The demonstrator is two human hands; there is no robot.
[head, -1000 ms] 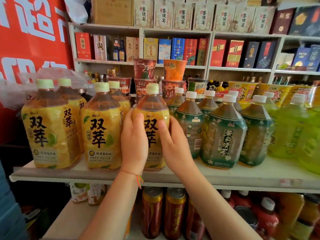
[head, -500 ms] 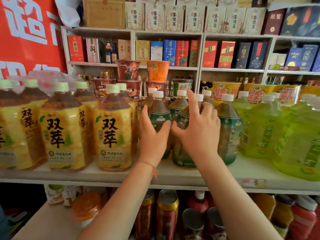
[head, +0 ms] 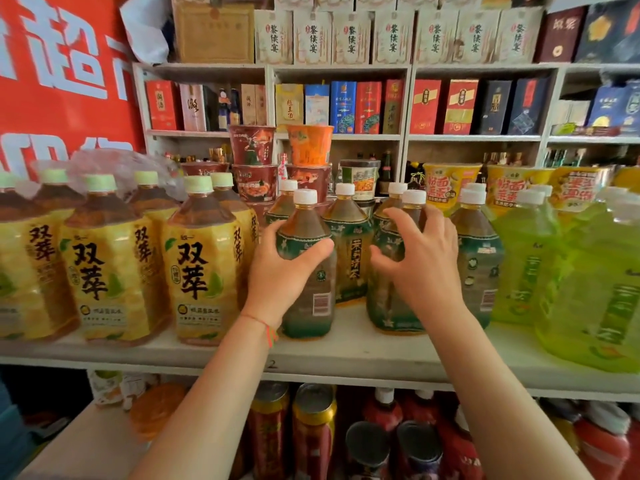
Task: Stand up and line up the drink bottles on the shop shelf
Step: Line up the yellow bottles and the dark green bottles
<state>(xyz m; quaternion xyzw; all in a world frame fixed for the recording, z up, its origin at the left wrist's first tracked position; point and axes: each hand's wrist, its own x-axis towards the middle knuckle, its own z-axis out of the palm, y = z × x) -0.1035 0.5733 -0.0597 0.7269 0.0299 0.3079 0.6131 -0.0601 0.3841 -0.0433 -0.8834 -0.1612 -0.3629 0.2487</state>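
on the shelf: a long white board near chest height carries three blocks of upright drink bottles, yellow on the left, dark green in the middle, pale green on the right.
yellow-label bottles: big, standing in a fairly even front row; the nearest one sits just beside the left hand, so a sideways shove of the green bottle could knock it.
pale green bottles: large and crowded against the right end of the green group; little room to slide anything that way.
dark green bottles: the task's things, upright but staggered, some forward and some set back; they are tall and narrow-necked, and i judge a push high up would tip one into its neighbours and start a chain.
front edge risk: the gripped bottles stand toward the front of the board; pulled further, one could go off onto the cans below.
left front green bottle: barcode side faces out, so it likely needs turning.
left hand: curled round that bottle's shoulder, thumb across the front, holding it.
right hand: fingers spread and bent, closing round the next front green bottle; whether the grip is firm i cannot tell.
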